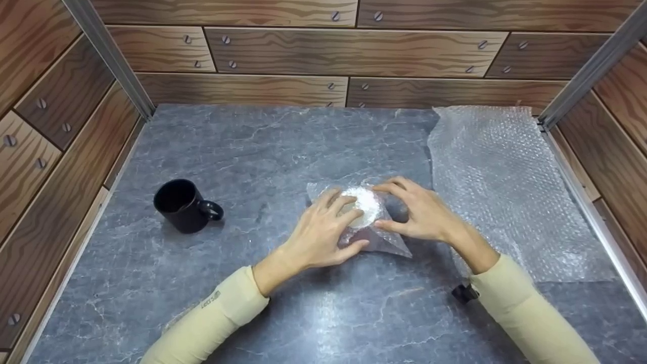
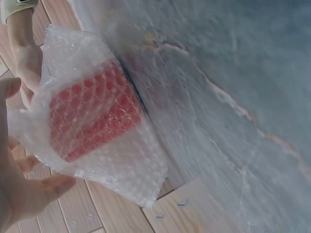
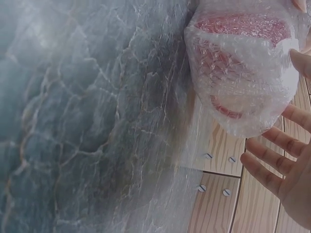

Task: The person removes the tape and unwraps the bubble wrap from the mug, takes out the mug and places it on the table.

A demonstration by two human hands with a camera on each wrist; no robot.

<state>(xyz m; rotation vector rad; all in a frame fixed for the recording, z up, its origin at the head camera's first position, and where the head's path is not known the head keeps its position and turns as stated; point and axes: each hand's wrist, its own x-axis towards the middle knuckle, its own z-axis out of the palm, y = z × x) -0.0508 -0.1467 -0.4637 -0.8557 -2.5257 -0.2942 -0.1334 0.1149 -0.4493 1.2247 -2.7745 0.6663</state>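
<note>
A bubble-wrapped bundle (image 1: 366, 202) stands near the middle of the table, its top bright white and its loose wrap corners sticking out. Through the wrap in the left wrist view shows a red, cup-like body (image 2: 97, 111). The right wrist view gives the same red bundle (image 3: 238, 63) from the other side, with a curved red loop low down. My left hand (image 1: 321, 232) is spread over the bundle's left and near side, fingertips overlapping the top. At the right edge, my right hand (image 1: 424, 210) has its thumb and forefinger wide apart, fingertips right at the wrap.
A black mug (image 1: 182, 207) stands on the left of the table, handle pointing right. One large sheet of bubble wrap (image 1: 505, 187) lies flat along the right side. Wood-patterned walls (image 1: 354, 50) and metal posts enclose the grey marbled table (image 1: 263, 146).
</note>
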